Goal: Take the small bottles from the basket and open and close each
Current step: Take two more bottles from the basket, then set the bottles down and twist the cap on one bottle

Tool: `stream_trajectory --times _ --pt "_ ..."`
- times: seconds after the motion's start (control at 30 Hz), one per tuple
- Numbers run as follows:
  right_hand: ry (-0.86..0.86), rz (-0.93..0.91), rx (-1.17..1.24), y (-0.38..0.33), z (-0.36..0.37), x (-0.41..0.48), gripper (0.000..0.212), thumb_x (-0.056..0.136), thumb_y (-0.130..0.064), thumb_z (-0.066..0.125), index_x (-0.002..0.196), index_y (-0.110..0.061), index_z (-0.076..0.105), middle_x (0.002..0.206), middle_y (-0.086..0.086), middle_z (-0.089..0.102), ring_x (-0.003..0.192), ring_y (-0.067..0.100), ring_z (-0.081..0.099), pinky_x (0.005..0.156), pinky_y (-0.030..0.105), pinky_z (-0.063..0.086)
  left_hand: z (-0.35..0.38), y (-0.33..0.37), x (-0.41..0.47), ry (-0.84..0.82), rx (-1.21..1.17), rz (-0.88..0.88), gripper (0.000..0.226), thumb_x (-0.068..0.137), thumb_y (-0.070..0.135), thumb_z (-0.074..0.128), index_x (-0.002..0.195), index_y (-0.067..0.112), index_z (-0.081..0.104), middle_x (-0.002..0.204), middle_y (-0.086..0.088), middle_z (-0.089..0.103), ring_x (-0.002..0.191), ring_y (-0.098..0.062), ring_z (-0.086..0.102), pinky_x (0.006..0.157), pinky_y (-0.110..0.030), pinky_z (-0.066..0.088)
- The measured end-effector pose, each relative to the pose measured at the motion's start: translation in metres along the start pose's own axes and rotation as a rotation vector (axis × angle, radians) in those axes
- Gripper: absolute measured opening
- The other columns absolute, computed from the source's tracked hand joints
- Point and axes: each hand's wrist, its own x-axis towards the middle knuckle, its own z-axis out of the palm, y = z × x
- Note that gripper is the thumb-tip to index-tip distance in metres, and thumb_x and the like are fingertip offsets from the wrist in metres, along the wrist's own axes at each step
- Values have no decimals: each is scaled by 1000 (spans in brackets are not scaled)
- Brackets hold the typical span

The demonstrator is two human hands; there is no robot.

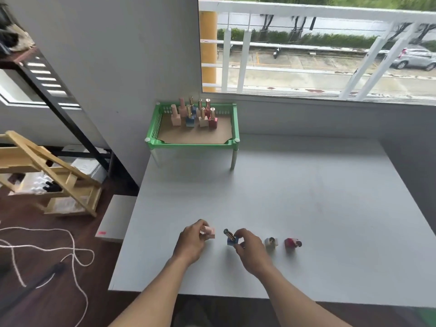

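Eight bottles (190,119) in basket (193,144), four out.

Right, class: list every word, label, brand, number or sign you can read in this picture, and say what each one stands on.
No text can be read anywhere in this picture.
Bottles in the green basket: any labels are too small to read.
Pink bottle, blue bottle, white bottle, red bottle on the table: blurred.
Pink sticker on the grey board: unreadable.
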Motion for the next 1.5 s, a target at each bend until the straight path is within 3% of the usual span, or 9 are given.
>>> stream_trajectory --times 0.13,0.4,0.53,0.83,0.97,1.1,1.2,1.3,1.5 --pt "-6 7 29 10 0 -1 16 92 -11 49 95 -27 52 99 -19 67 74 0 60 68 25 48 7 0 -5 -14 -10 20 11 89 12 63 94 21 62 94 3 71 88 -23 64 78 -37 53" --pt "-17 18 38 26 2 -5 21 92 -10 48 100 -29 54 92 -22 61 80 2 60 68 24 48 16 -8 -13 -28 20 -2 16 90 10 56 96 24 61 94 2 70 87 -24 63 76 -36 51" --pt "-13 9 43 30 3 -5 21 93 -11 48 107 -27 54 102 -8 61 88 12 61 74 29 50 18 -10 -15 -22 4 -12 18 89 9 55 92 26 60 90 3 69 86 -24 62 75 -37 50" --pt "-20 66 67 32 3 -6 40 89 -5 41 119 -31 50 109 -5 61 94 15 59 80 31 51 23 -12 -13 -46 9 -43 15 89 20 59 101 28 58 101 5 67 91 -22 61 73 -30 47" --pt "-22 57 29 30 -1 -9 49 91 -2 34 131 -29 44 130 -10 47 108 11 54 86 26 46 24 -11 -13 -33 19 -37 12 88 19 61 95 29 62 95 8 67 87 -18 61 72 -31 49" --pt "2 45 -23 22 -6 -11 52 90 -1 33 133 -28 43 134 -10 43 114 10 50 89 26 44 21 -8 -13 -20 33 -26 8 90 26 59 93 31 63 92 9 67 84 -17 62 63 -26 44" --pt "37 27 -41 12 -5 -14 54 88 0 33 132 -28 44 135 -8 44 118 12 50 93 28 45 15 -4 -11 -15 39 -24 8 90 25 58 92 32 62 82 19 66 79 -15 63 61 -26 44" --pt "83 -2 -60 0 -8 -15 51 90 -2 34 133 -27 43 134 -7 45 117 11 49 92 28 45 6 5 -6 -10 38 8 3 90 29 62 91 31 61 78 26 63 72 -6 63 65 -26 47" --pt "191 -58 -94 -32 -28 -9 45 92 -7 37 133 -25 45 130 -6 48 120 11 47 81 29 44 -16 38 15 33 26 115 3 90 31 65 91 31 62 92 19 65 73 -11 66 72 -31 49"
